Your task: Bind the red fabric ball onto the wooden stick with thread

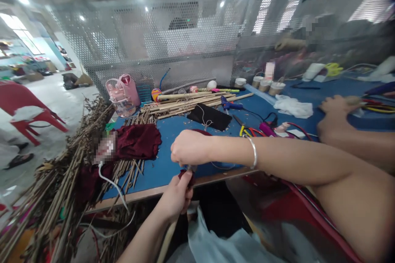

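My left hand (177,195) is closed around a stick (167,241) and a bit of dark red cloth (189,176) at the table's front edge. The stick slopes down below the hand toward my lap. Just above it, my right hand (191,147), with a silver bangle at the wrist, is closed in a fist. Its fingertips are turned away, so what they pinch is hidden. Behind my right hand, part of another dark red piece (202,132) shows on the blue table (173,125). A folded dark red cloth (137,141) lies to the left.
Dry stalks (66,172) lean over the left edge. Peeled sticks (185,104), a black sheet (210,117), a blue glue gun (231,104), pliers (249,130) and crumpled white tissue (293,106) lie farther back. Another person's hand (338,107) is at the right.
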`<state>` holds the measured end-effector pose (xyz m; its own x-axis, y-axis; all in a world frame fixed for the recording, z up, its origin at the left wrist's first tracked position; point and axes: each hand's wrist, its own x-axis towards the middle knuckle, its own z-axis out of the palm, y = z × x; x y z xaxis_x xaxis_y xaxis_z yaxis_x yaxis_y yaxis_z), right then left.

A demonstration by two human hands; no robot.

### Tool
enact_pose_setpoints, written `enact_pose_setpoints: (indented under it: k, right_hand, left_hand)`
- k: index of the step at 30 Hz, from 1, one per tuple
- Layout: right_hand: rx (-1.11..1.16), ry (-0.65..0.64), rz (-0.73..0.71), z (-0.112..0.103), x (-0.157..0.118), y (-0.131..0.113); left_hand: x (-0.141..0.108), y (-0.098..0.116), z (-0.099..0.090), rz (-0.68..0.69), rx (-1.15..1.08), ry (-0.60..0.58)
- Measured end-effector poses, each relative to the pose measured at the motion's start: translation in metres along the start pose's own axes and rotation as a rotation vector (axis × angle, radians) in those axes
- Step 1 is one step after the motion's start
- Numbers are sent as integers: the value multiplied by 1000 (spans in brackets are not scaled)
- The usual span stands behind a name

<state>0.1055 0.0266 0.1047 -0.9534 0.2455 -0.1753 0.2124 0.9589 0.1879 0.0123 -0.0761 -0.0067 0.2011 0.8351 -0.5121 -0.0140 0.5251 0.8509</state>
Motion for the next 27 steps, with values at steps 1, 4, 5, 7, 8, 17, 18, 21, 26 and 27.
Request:
enact_pose_setpoints:
  k: [1, 4, 5, 7, 8, 17, 18, 21, 26, 27]
  right_hand:
    - [32, -9, 36, -6, -2, 6]
    - [161, -40, 86, -26, -15, 26]
    - [187, -48, 96, -32, -21, 30]
    - [169, -56, 160, -44, -37, 30]
    - [131, -47, 204, -49, -45, 27]
    - [268, 393, 149, -26, -57, 43]
    - [386, 378, 172, -13, -53, 52]
    - [636, 311, 332, 21, -56, 70]
    - [604, 503, 561, 22, -105, 69]
    - [586, 562, 607, 15, -113, 68]
  left_hand:
    - [-3, 0, 2, 2, 21, -9]
    - [-10, -4, 6, 26, 99, -50]
    - [-10, -6, 6, 57, 129, -44]
    - [-8, -13, 3, 145, 199, 3]
    - [-5, -16, 2, 185, 230, 38]
    - [-19, 3, 17, 127, 231, -121]
    - [-26, 9, 20, 144, 226, -156]
    - [-39, 19, 18, 237, 208, -95]
    - [-41, 12, 5, 275, 315, 86]
    - [-42, 9, 6, 286, 352, 106]
